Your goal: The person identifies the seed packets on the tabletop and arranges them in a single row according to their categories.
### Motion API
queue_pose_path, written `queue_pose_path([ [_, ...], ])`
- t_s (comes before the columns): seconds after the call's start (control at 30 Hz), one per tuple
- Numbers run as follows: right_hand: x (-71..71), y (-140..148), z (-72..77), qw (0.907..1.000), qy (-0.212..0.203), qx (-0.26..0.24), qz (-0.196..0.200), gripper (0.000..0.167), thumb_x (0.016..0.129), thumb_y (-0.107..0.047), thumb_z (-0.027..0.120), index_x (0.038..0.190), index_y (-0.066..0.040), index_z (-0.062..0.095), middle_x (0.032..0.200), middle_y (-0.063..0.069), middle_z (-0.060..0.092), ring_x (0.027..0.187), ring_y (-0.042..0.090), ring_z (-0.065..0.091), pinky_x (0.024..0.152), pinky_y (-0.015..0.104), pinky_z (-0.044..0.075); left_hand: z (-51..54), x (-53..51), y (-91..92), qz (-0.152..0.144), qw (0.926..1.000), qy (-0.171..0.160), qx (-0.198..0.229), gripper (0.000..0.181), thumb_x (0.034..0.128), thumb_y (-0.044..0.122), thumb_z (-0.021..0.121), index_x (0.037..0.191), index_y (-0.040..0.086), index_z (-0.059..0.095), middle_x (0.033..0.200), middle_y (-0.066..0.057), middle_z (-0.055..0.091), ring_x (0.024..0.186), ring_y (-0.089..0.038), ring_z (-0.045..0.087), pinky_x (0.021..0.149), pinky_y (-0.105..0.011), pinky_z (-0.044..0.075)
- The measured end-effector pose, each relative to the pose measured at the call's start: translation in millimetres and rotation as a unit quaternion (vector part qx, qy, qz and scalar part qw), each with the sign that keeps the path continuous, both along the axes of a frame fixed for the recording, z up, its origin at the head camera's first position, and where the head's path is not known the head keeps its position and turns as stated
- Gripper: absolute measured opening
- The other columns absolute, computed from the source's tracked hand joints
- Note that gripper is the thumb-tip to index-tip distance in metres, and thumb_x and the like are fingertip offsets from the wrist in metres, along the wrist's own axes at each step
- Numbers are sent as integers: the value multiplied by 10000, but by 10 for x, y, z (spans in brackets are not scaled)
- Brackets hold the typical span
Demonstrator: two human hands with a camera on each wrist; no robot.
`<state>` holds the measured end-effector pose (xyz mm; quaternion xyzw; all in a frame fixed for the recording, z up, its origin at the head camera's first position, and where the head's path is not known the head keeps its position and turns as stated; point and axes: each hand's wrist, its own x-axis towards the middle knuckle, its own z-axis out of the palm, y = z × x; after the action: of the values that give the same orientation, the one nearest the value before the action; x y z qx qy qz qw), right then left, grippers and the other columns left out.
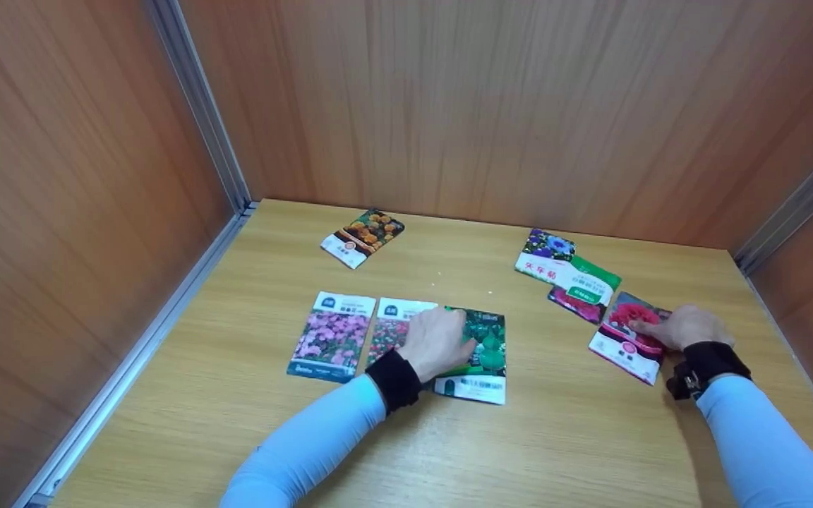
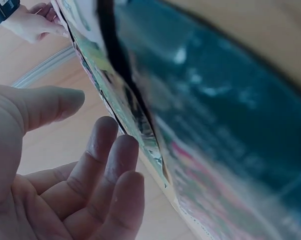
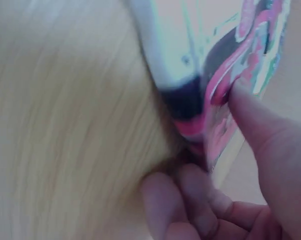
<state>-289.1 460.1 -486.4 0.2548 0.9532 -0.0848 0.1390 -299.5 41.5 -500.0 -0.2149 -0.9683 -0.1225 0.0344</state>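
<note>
My left hand (image 1: 436, 341) hovers over or rests lightly on two flat seed packets. One is a red-flower packet (image 1: 387, 334), partly hidden by the hand, and the other is a green packet (image 1: 485, 353). In the left wrist view the thumb and fingers stand apart, loosely bent, with nothing between them. At the right, my right hand (image 1: 692, 329) pinches the edge of a seed packet with a large red flower (image 1: 631, 340). The right wrist view shows the thumb (image 3: 255, 115) on its face and the other fingers at its edge.
A pink-flower packet (image 1: 331, 335) lies left of the left hand. An orange-flower packet (image 1: 364, 238) is farther back. A blue-flower packet (image 1: 546, 254) and a green-and-white packet (image 1: 590, 281) overlap beyond the right hand. Wood panels (image 1: 491, 106) enclose the table (image 1: 237, 423).
</note>
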Motion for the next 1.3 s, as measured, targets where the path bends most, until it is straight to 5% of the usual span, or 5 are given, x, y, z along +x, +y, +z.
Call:
queue_pose_path([
  [0.27,-31,62,-91,9909,422,-1208,-423,923,651,-753,641,1017,92,575,776,115,494,694,249,497,553,301,391,45,-14,-15,80,9999,-145,35,386,813,508,659,914,137,640,526,36,422,430,-139,466,366,-280,332],
  [0.53,43,185,-136,9528,725,-2635,-1326,856,637,-680,720,1139,-14,526,1039,109,512,905,250,469,640,284,420,53,-87,-61,-175,9898,-1009,986,423,778,506,698,1052,183,692,785,99,608,636,-90,544,538,-275,418],
  [0.73,118,212,-102,9313,707,-3255,-1476,875,632,-685,717,1208,-58,513,1124,97,556,1008,259,472,750,322,401,37,-97,-78,-434,9754,-1495,1561,358,800,456,703,1036,187,692,662,115,621,547,-78,583,501,-295,455],
  [1.07,129,-121,217,8979,788,-4217,-991,1008,712,-612,706,1428,-16,320,968,8,649,892,185,630,774,305,518,127,-37,149,-740,9580,-1787,2115,237,805,435,709,961,259,688,755,139,625,659,-57,586,581,-256,470],
  [1.3,130,-558,400,8641,780,-4945,-514,843,744,-512,735,1356,-28,415,958,0,687,915,189,665,821,317,524,209,33,417,-861,9304,-2439,2595,333,792,466,710,1020,226,670,845,116,629,753,-61,593,657,-248,484],
])
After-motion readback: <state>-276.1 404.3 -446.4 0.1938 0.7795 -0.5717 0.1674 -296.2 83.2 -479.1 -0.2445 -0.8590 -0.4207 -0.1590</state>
